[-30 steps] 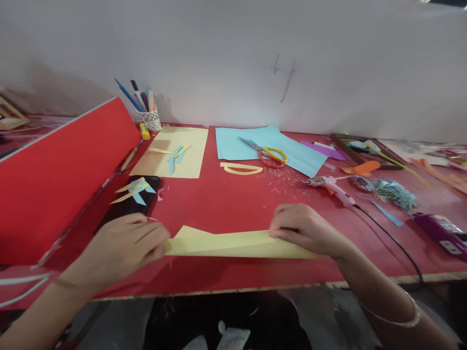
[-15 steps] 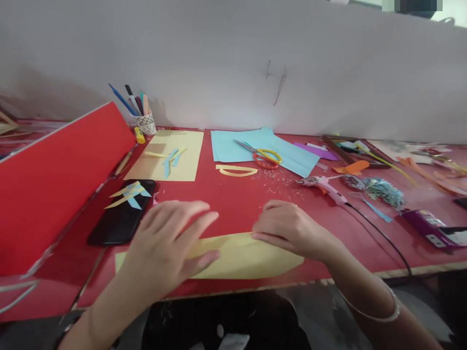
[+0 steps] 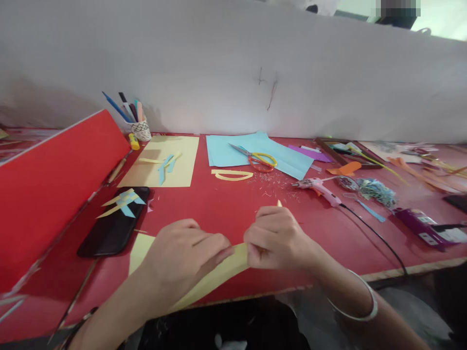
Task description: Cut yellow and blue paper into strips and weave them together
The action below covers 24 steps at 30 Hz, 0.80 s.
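Note:
A yellow sheet of paper (image 3: 213, 282) lies along the front of the red table, partly covered by my hands. My left hand (image 3: 188, 257) is closed on the paper's middle, thumb and fingers pinching near its upper edge. Close beside it, my right hand (image 3: 273, 238) is curled round the paper's right part, and a small yellow tip pokes out above the knuckles. The paper's left end (image 3: 140, 250) shows past my left wrist. A black phone (image 3: 109, 233) with woven yellow and blue paper strips (image 3: 126, 200) on it lies left of my hands.
Scissors (image 3: 255, 158) rest on blue paper (image 3: 233, 146) at the back. A pink glue gun (image 3: 321, 189) with a black cord lies right. A pen cup (image 3: 140, 130), yellow paper (image 3: 182, 177) and a tilted red board (image 3: 54, 194) are at left. Cut yellow pieces (image 3: 233, 178) lie mid-table.
Both hands have closed on the yellow paper; my left hand was open above it before. The sheet's right part is now gathered in my right hand. The view has shifted slightly.

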{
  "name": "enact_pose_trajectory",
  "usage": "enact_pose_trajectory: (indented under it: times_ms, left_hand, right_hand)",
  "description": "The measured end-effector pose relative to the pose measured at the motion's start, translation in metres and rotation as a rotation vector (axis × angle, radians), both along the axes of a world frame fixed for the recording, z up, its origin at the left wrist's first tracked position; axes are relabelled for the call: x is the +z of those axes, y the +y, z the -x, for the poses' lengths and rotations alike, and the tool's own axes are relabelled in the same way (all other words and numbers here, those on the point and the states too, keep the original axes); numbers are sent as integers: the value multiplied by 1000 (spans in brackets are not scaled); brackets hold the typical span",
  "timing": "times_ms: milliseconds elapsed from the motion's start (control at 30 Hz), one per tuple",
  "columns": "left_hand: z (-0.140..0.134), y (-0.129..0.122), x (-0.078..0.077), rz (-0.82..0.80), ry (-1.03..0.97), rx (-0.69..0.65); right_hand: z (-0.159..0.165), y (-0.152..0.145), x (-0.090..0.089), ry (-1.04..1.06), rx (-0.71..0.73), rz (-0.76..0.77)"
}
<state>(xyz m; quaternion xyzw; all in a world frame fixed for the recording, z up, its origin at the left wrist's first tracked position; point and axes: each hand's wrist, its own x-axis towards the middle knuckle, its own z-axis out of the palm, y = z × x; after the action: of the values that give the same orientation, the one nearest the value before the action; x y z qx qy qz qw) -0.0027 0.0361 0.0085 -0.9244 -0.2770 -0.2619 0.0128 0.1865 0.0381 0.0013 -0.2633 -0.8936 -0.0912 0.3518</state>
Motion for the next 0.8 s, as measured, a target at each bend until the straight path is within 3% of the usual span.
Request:
enact_pose_trajectory:
  times_ms: [200, 333, 433, 500, 633, 800]
  left_hand:
    - [32, 13, -8, 188, -20, 98]
    - [49, 18, -8, 231, -50, 145]
    - [46, 19, -4, 219, -25, 161]
    - [39, 20, -2, 197, 21, 149]
    - [26, 22, 2, 172, 68, 70]
    - [11, 18, 3, -56, 138, 72]
  right_hand:
    - [-49, 4, -6, -46, -141, 90]
    - [-84, 6, -5, -22, -375, 19]
    - [-85, 4, 4, 85, -489, 23]
    - [-70, 2, 13, 95, -409, 59]
    - [-30, 0, 24, -281, -198, 228]
    - [-10, 4, 22, -428, -211, 386]
